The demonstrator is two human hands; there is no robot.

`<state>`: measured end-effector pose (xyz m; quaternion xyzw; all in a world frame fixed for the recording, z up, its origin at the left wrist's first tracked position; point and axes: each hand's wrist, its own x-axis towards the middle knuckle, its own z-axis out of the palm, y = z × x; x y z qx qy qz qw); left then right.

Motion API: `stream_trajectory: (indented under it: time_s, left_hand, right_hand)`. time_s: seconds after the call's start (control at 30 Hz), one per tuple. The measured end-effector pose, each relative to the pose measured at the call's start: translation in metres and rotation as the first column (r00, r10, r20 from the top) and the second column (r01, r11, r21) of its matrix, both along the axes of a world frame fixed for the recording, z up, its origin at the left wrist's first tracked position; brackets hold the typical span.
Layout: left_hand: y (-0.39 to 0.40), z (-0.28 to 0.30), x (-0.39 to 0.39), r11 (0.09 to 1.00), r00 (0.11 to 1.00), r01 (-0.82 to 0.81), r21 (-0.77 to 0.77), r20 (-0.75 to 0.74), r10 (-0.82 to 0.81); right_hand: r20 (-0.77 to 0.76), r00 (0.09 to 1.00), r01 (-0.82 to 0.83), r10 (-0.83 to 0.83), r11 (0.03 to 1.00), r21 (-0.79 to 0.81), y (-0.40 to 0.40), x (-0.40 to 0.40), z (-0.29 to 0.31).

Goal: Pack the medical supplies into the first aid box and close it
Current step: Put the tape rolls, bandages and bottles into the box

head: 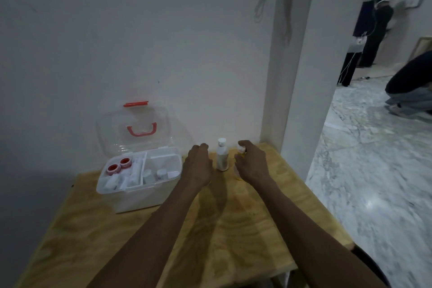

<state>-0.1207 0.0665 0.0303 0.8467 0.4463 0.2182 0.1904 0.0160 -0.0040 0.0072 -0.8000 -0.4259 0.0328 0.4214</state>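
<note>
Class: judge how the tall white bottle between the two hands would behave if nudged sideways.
The bottle stands upright, tall on a narrow base, so it would probably tip rather than slide. Being round, it would likely roll on the table afterwards. It looks like plastic, so probably light and not fragile.

- Table: near half bare wood between and either side of the two forearms; open passage from the near edge.
- First aid box: far left, lid raised against the wall; open from above, compartments partly filled.
- White bottle: upright at the far edge, in the narrow gap between left hand and right hand.
- Small bottle: enclosed by the right hand's fingers.
- Wall and pillar: block the far side and far right corner.
- Right of the table: open floor.
</note>
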Motion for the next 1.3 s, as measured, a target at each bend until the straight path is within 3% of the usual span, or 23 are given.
stream_trajectory:
  time_s: [0.27,0.47,0.63,0.73,0.93,1.3]
  left_hand:
    - [-0.013,0.004,-0.008,0.997,0.995,-0.012,0.076,0.098,0.004]
    - [-0.009,0.064,-0.052,0.981,0.966,-0.032,0.191,0.259,-0.019]
    - [0.033,0.099,-0.107,0.955,0.939,-0.204,0.216,0.318,0.128]
    - [0.053,0.096,-0.125,0.957,0.945,-0.229,0.179,0.276,0.175]
    - [0.073,0.065,-0.129,0.974,0.988,-0.131,0.186,0.111,0.111]
    - [0.083,0.025,-0.120,0.997,0.995,-0.067,0.047,-0.073,0.070]
  right_hand:
    - [0.010,1.000,-0.020,0.019,0.996,0.083,-0.014,-0.004,0.009]
    - [0.127,0.988,-0.119,0.087,0.954,0.274,-0.020,-0.034,0.074]
    - [0.116,0.971,-0.236,0.208,0.898,0.372,0.010,-0.074,0.106]
    - [0.094,0.952,-0.304,0.290,0.892,0.335,0.035,-0.099,0.103]
    - [0.090,0.912,-0.409,0.399,0.901,0.143,0.070,-0.123,0.079]
    - [0.107,0.885,-0.431,0.453,0.884,-0.182,0.087,-0.120,0.045]
